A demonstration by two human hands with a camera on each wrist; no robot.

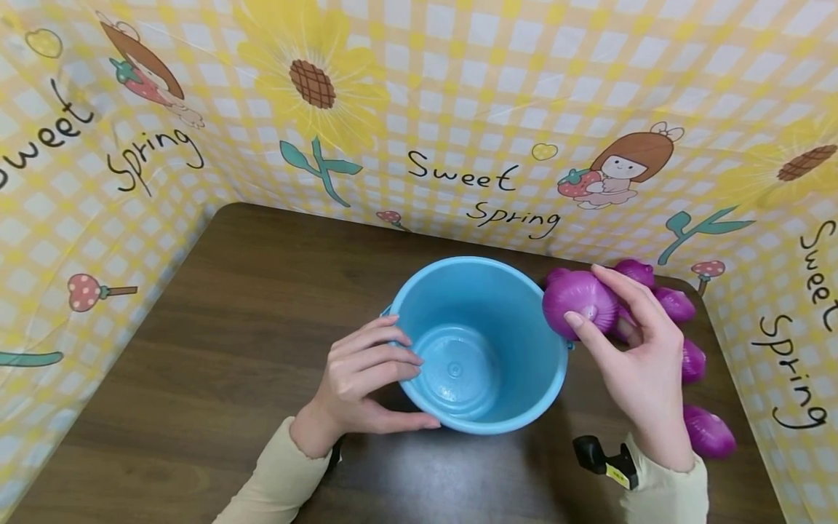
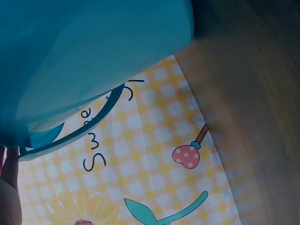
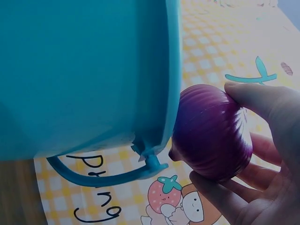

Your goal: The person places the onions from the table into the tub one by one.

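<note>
A light blue bucket (image 1: 524,327) stands upright at the middle of the table, with no contents visible inside. My left hand (image 1: 363,371) grips its left rim, the fingers reaching over the edge and the thumb along the near outer side. In my right hand (image 1: 638,349) is a purple onion (image 1: 576,298), pinched between thumb and fingers at the bucket's right rim. The right wrist view shows this onion (image 3: 213,133) just beside the rim, its pointed tip toward the bucket. Whether onion and rim touch, I cannot tell.
Several more purple onions, such as one near the front (image 1: 710,431), lie along the right side of the brown wooden table (image 1: 196,349). The bucket's blue handle (image 3: 98,180) hangs down its far side. Yellow checked cloth (image 1: 458,109) walls in the back and sides.
</note>
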